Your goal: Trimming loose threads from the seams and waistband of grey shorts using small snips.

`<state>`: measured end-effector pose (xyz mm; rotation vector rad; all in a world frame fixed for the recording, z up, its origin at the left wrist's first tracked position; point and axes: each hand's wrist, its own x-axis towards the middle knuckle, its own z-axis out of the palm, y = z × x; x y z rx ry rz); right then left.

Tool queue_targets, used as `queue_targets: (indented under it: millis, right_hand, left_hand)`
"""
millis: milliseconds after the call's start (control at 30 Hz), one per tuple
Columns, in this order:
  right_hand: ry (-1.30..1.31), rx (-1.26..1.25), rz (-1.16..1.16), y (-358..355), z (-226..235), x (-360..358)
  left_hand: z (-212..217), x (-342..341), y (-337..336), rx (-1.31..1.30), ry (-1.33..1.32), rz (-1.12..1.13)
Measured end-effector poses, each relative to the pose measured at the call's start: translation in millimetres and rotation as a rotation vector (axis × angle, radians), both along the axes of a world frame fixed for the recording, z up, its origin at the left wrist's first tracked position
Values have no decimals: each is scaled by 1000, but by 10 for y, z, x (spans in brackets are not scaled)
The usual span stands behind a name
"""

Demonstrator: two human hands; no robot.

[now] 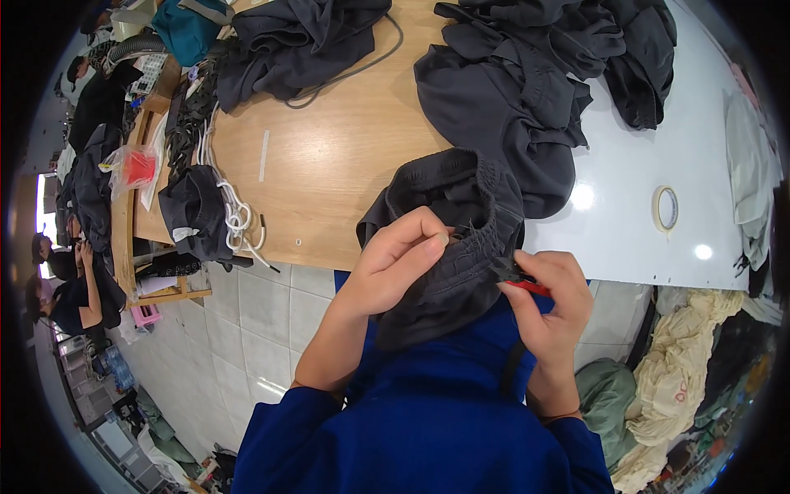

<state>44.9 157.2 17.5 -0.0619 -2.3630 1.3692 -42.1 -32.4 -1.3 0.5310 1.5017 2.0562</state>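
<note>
Dark grey cloth garment [457, 270] with a gathered band [496, 202] overhangs, we note, the near edge of the light-brown wooden table [329, 189], before the wearer's blue-clothed torso [461, 412]. We find the left hand [395, 259] pinching the band near loose threads [471, 227], and the right hand [558, 303] gripping a small red hand tool [531, 287], its tip indistinct, just beside it.

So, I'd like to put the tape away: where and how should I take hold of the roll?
Probably pinch the near rim of the tape roll, coming down from the person's side, one finger in the hole, thumb outside. It is a ring that seems to lie flat on the white table, hole upward; the dark clothes lie to its left, off that path.
</note>
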Motion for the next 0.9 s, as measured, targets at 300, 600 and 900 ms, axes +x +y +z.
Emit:
queue_targets:
  millis: [300, 600, 900]
  right_hand:
    - [-46, -219, 58, -149, -77, -129]
    - [-206, -693, -214, -31, -281, -140]
    - [-117, -943, -299, 203, -295, 23]
  left_hand:
    - [-25, 88, 38, -26, -95, -88]
    - [33, 81, 73, -194, -144, -84]
    - [-39, 60, 63, -21, -378, 32]
